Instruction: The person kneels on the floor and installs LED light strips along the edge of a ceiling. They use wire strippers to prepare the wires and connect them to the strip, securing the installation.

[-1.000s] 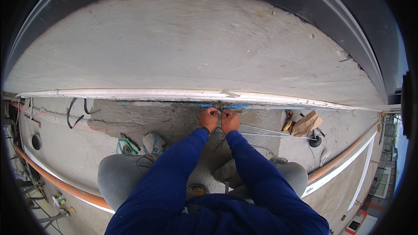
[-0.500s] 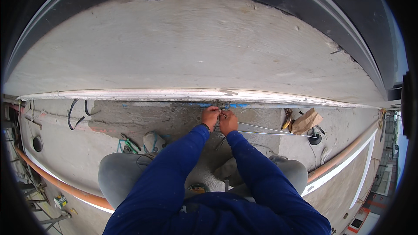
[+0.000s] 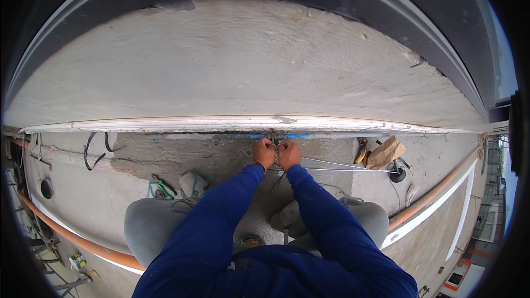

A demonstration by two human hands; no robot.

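Note:
My left hand and my right hand are side by side at the foot of the pale wall, close to blue marks on its lower edge. The fingers of both are pinched; whatever is between them is too small to make out. Thin white cords run from beside my right hand to a round black piece on the right. A thin dark tool lies on the damp concrete below my hands.
Green-handled pliers and a pale cup-shaped mask lie by my left knee. A brown paper bag sits at the right, beside a yellow-brown object. A black cable curves at the left. An orange pipe runs behind me.
My hands have parted slightly, the left shifting a little left and down; before, their fingertips met. The view has shifted slightly.

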